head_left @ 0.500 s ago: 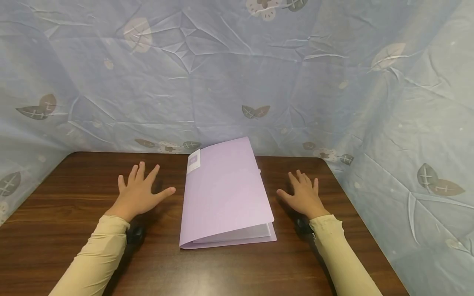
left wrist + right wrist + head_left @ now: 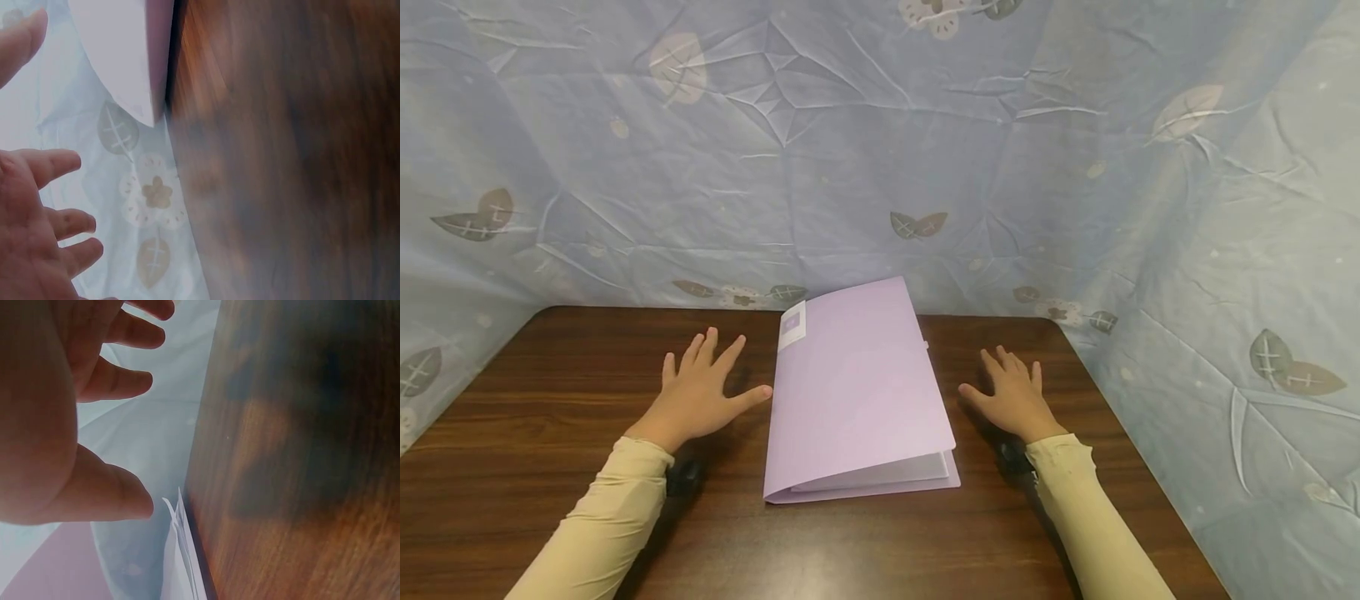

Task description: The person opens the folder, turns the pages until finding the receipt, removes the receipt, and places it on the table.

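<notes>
Left hand shifted rightward, nearer the lilac folder, laid centrally on the desk; right hand held just right of it. Both hands spread, nothing gripped. Reach apparently in hand; grip at both sides seemingly called for next.

No lettering can be read: the 1 white label on the lilac folder, near the far edge of the table, shows too small.
</notes>
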{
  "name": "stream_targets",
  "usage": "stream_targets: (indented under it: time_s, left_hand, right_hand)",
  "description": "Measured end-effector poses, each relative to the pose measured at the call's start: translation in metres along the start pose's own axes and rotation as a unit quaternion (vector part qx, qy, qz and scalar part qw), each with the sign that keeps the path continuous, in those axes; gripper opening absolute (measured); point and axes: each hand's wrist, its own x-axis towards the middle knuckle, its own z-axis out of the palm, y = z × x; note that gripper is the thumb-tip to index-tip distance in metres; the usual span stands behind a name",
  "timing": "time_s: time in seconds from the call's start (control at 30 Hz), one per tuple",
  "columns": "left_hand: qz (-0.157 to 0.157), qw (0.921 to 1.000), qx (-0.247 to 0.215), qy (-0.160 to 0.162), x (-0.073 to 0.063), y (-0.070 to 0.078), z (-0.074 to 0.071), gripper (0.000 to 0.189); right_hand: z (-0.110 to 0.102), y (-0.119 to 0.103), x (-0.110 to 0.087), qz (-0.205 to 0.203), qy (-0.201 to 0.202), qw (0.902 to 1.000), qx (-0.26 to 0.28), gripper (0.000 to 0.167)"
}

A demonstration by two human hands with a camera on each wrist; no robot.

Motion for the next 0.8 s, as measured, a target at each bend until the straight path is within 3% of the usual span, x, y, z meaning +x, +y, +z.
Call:
stream_targets:
  time_s: [0.57, 0.8]
  left_hand:
    - [0.064, 0.9975, -0.023, -0.017, 0.005, 0.021, 0.007, 0.095]
    - [0.083, 0.9958, -0.025, -0.026, 0.012, 0.034, 0.018, 0.096]
  right_hand:
    - [0.003, -0.002, 0.004, -0.026, -0.009, 0.9992, 0.030, 0.082]
    - [0.006, -0.003, 0.006, -0.048, -0.004, 0.9982, 0.036, 0.080]
